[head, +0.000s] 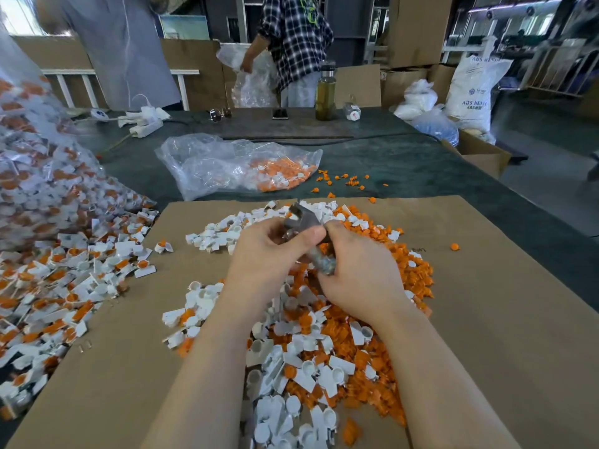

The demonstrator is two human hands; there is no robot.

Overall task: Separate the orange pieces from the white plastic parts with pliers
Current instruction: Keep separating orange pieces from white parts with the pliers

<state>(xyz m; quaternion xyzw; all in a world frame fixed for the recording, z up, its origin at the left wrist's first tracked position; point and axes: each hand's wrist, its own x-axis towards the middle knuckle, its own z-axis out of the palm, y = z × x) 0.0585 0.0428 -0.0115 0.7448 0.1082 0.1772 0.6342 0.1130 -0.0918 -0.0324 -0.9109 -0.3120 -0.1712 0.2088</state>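
Grey metal pliers [304, 218] are held over a heap of mixed parts on a cardboard sheet [486, 319]. My right hand [359, 273] wraps the handles, and the jaws point away from me. My left hand [269, 251] pinches at the pliers' jaws; whatever it holds there is hidden by its fingers. Loose orange pieces [405, 264] lie piled to the right of the hands. White plastic parts [223, 234] lie to the left and in front of me. A pile of unseparated white parts with orange inserts [64, 280] spills from the left.
A clear bag [236, 163] with white and orange parts lies beyond the cardboard. A bottle [325, 92], a phone [280, 113] and power strips [146, 124] sit at the table's far edge. Two people stand behind it. Boxes and sacks stand at the right.
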